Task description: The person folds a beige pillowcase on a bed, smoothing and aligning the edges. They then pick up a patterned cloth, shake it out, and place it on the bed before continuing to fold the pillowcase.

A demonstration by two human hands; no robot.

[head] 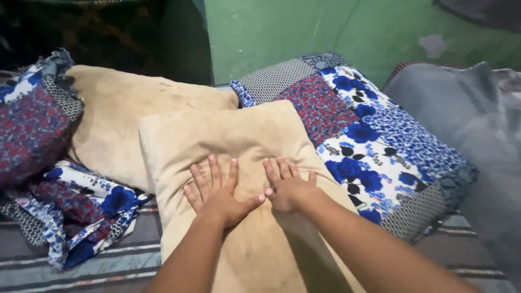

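A bare tan pillow (pixel 233 135) lies in front of me on the bed, tilted across a patterned pillow. My left hand (pixel 217 190) presses flat on its middle with the fingers spread. My right hand (pixel 286 187) rests beside it, palm down on the same pillow, with its fingers slightly curled. The thumbs nearly touch. Neither hand grips anything.
A second tan pillow (pixel 119 114) lies behind at the left. A blue, red and white floral pillow (pixel 374 135) sits at the right, and crumpled floral covers (pixel 70 206) lie at the left. A grey blanket (pixel 467 119) fills the right side. The striped sheet (pixel 108 266) lies beneath, and a green wall (pixel 336 32) stands behind.
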